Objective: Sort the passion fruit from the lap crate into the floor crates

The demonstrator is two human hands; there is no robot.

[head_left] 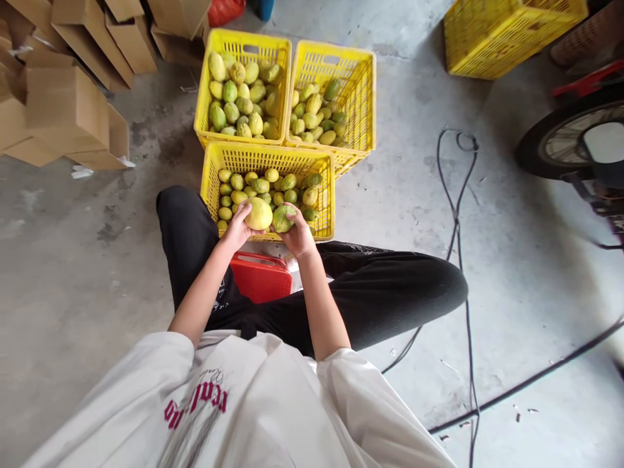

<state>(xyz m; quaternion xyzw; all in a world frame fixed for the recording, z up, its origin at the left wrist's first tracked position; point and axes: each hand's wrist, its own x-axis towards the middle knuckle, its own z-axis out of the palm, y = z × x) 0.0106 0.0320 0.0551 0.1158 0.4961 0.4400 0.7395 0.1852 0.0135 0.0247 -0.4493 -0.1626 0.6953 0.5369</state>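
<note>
My left hand (237,231) is closed around a large pale-yellow melon (259,214). Beside it, my right hand (299,236) grips a smaller melon (283,219), green with yellow patches. The two fruits are held close together over the near yellow crate (212,151), which contains many small yellow and green melons (260,186). Behind stand two more yellow crates. The back left crate (201,97) is fuller, with yellow-green melons (244,91); the back right crate (363,123) is partly filled with similar fruit (314,104).
A red plastic stool or box (260,276) sits between my legs. Cardboard boxes (68,97) are piled at the left. Black cables (457,214) lie on the floor at the right, near a vehicle wheel (560,140). Another yellow crate (487,39) stands at the upper right.
</note>
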